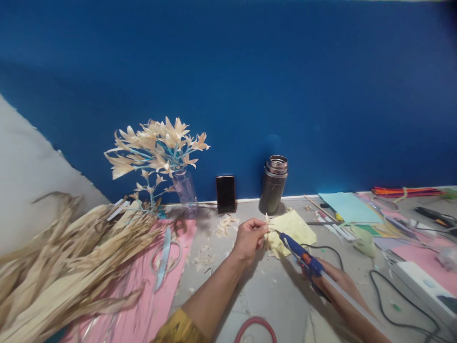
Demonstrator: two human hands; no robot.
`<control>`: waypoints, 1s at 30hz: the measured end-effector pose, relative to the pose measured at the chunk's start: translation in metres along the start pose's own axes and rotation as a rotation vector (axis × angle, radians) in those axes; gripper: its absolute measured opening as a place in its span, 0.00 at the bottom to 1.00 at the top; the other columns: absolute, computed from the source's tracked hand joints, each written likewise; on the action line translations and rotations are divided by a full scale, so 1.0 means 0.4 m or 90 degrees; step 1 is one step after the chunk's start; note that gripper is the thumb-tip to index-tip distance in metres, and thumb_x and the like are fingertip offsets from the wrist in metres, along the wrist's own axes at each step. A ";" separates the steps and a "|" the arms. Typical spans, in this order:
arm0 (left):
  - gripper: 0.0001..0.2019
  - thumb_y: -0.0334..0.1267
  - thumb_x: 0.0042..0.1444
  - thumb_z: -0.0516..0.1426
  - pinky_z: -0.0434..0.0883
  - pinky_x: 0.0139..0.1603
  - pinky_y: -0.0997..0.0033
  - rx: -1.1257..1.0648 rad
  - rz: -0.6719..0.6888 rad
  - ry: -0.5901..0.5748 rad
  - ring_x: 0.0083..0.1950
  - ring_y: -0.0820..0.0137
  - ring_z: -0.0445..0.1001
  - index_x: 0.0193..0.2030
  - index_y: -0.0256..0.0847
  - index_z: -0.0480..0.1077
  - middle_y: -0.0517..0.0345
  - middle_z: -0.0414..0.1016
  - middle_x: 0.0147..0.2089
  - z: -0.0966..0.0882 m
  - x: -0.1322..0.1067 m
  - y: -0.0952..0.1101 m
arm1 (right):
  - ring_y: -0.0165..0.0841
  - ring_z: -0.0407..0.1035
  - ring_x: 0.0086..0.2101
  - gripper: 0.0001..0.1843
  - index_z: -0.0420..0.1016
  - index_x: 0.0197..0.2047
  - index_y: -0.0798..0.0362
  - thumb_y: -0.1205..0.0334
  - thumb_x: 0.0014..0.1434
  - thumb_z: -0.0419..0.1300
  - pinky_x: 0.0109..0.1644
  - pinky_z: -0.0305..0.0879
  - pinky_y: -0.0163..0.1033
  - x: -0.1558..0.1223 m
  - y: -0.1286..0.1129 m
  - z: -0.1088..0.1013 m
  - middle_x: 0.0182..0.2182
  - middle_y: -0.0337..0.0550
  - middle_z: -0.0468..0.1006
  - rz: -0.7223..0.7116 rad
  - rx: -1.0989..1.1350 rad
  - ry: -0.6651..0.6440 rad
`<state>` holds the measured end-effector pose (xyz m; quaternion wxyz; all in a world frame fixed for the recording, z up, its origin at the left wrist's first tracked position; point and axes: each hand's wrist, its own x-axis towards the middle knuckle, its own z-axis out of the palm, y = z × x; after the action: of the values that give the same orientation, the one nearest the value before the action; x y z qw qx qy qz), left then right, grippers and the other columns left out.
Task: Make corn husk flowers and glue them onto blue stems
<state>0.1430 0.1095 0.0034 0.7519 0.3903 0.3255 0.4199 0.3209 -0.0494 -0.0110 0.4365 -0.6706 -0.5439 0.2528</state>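
Observation:
My left hand is closed in a pinch on a small pale husk flower, held just above the grey table. My right hand grips a blue glue gun whose nozzle points up-left and almost touches the flower. A yellow paper sheet lies under and behind both. At the back left a clear vase holds a bunch of finished husk flowers on blue stems.
Dried corn husks pile up at the left over pink paper. A phone and a dark flask stand against the blue wall. Coloured papers, cables and sticks crowd the right side.

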 end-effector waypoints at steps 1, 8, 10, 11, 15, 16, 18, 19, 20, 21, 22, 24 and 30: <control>0.18 0.41 0.35 0.72 0.46 0.17 0.78 -0.002 -0.003 -0.002 0.16 0.85 0.54 0.28 0.36 0.70 0.61 0.73 0.24 -0.001 0.000 0.000 | 0.41 0.77 0.29 0.27 0.85 0.38 0.51 0.36 0.56 0.58 0.31 0.72 0.33 0.000 -0.001 0.000 0.27 0.44 0.84 -0.003 0.001 -0.001; 0.18 0.41 0.35 0.72 0.45 0.17 0.79 -0.016 -0.017 -0.005 0.16 0.86 0.54 0.28 0.36 0.69 0.61 0.73 0.25 -0.004 0.000 -0.003 | 0.41 0.76 0.27 0.28 0.85 0.42 0.52 0.38 0.56 0.59 0.30 0.73 0.35 -0.006 -0.009 -0.007 0.30 0.46 0.85 0.018 0.014 -0.026; 0.18 0.41 0.35 0.72 0.45 0.17 0.79 -0.021 -0.021 -0.011 0.16 0.86 0.54 0.28 0.36 0.69 0.61 0.72 0.25 -0.004 0.000 -0.003 | 0.42 0.77 0.29 0.27 0.85 0.44 0.52 0.39 0.57 0.59 0.30 0.73 0.36 -0.004 -0.017 -0.007 0.31 0.46 0.86 0.033 -0.003 -0.040; 0.18 0.41 0.35 0.72 0.45 0.17 0.79 -0.023 -0.023 -0.013 0.16 0.86 0.54 0.28 0.36 0.69 0.61 0.72 0.25 -0.005 0.000 -0.003 | 0.43 0.78 0.30 0.27 0.85 0.44 0.52 0.39 0.57 0.59 0.31 0.73 0.36 -0.002 -0.021 -0.007 0.32 0.46 0.86 0.034 -0.009 -0.040; 0.18 0.40 0.36 0.72 0.44 0.18 0.79 -0.027 -0.026 -0.016 0.16 0.86 0.54 0.28 0.36 0.69 0.61 0.72 0.25 -0.008 0.001 -0.003 | 0.43 0.77 0.29 0.28 0.85 0.37 0.52 0.37 0.55 0.58 0.32 0.73 0.36 0.000 -0.028 -0.008 0.29 0.46 0.85 0.005 -0.001 -0.010; 0.18 0.40 0.36 0.72 0.44 0.18 0.79 -0.028 -0.027 -0.017 0.16 0.86 0.54 0.29 0.36 0.69 0.61 0.72 0.25 -0.009 0.002 -0.004 | 0.42 0.77 0.28 0.27 0.84 0.37 0.52 0.37 0.54 0.58 0.32 0.73 0.36 -0.001 -0.027 -0.008 0.28 0.46 0.85 0.002 0.001 -0.016; 0.18 0.40 0.36 0.72 0.44 0.18 0.79 -0.029 -0.029 -0.019 0.16 0.86 0.54 0.29 0.36 0.70 0.62 0.71 0.24 -0.009 0.002 -0.005 | 0.40 0.76 0.28 0.25 0.84 0.40 0.52 0.40 0.56 0.58 0.31 0.72 0.35 -0.004 -0.021 -0.008 0.30 0.45 0.85 0.008 -0.005 -0.034; 0.18 0.40 0.36 0.72 0.44 0.18 0.79 -0.030 -0.031 -0.020 0.16 0.86 0.53 0.29 0.36 0.70 0.63 0.71 0.24 -0.009 0.002 -0.007 | 0.39 0.76 0.28 0.25 0.84 0.42 0.52 0.42 0.57 0.57 0.31 0.72 0.35 -0.005 -0.018 -0.008 0.31 0.44 0.84 0.013 -0.013 -0.044; 0.18 0.40 0.37 0.72 0.44 0.18 0.79 -0.031 -0.033 -0.022 0.16 0.86 0.53 0.29 0.36 0.70 0.63 0.70 0.24 -0.009 0.003 -0.008 | 0.39 0.75 0.27 0.24 0.83 0.44 0.53 0.43 0.58 0.57 0.31 0.71 0.35 -0.005 -0.015 -0.008 0.31 0.44 0.84 0.015 -0.024 -0.049; 0.18 0.40 0.36 0.72 0.44 0.18 0.79 -0.033 -0.035 -0.024 0.16 0.86 0.53 0.29 0.36 0.70 0.64 0.70 0.23 -0.010 0.003 -0.008 | 0.38 0.75 0.28 0.24 0.83 0.45 0.52 0.44 0.60 0.56 0.31 0.71 0.35 -0.004 -0.013 -0.008 0.31 0.43 0.84 0.014 -0.037 -0.051; 0.18 0.40 0.36 0.72 0.43 0.18 0.79 -0.035 -0.037 -0.025 0.16 0.86 0.52 0.29 0.36 0.69 0.64 0.69 0.23 -0.010 0.003 -0.008 | 0.39 0.75 0.28 0.24 0.82 0.45 0.52 0.44 0.60 0.55 0.32 0.71 0.35 -0.003 -0.011 -0.008 0.31 0.43 0.84 0.007 -0.049 -0.053; 0.19 0.40 0.35 0.72 0.43 0.18 0.79 -0.038 -0.039 -0.027 0.16 0.86 0.52 0.28 0.36 0.69 0.64 0.69 0.23 -0.011 0.004 -0.006 | 0.40 0.76 0.30 0.23 0.82 0.44 0.52 0.44 0.59 0.56 0.35 0.72 0.36 0.000 -0.012 -0.007 0.32 0.44 0.84 -0.015 -0.068 -0.057; 0.19 0.40 0.35 0.72 0.42 0.18 0.79 -0.032 -0.034 -0.021 0.16 0.86 0.52 0.28 0.36 0.69 0.61 0.72 0.26 -0.004 -0.001 0.012 | 0.44 0.76 0.43 0.21 0.80 0.48 0.52 0.48 0.64 0.54 0.47 0.72 0.43 -0.004 -0.037 0.022 0.44 0.51 0.83 -0.062 -0.142 -0.040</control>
<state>0.1396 0.1115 0.0069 0.7779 0.3690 0.3127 0.4012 0.3057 -0.0479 -0.0030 0.3534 -0.6796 -0.6142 0.1901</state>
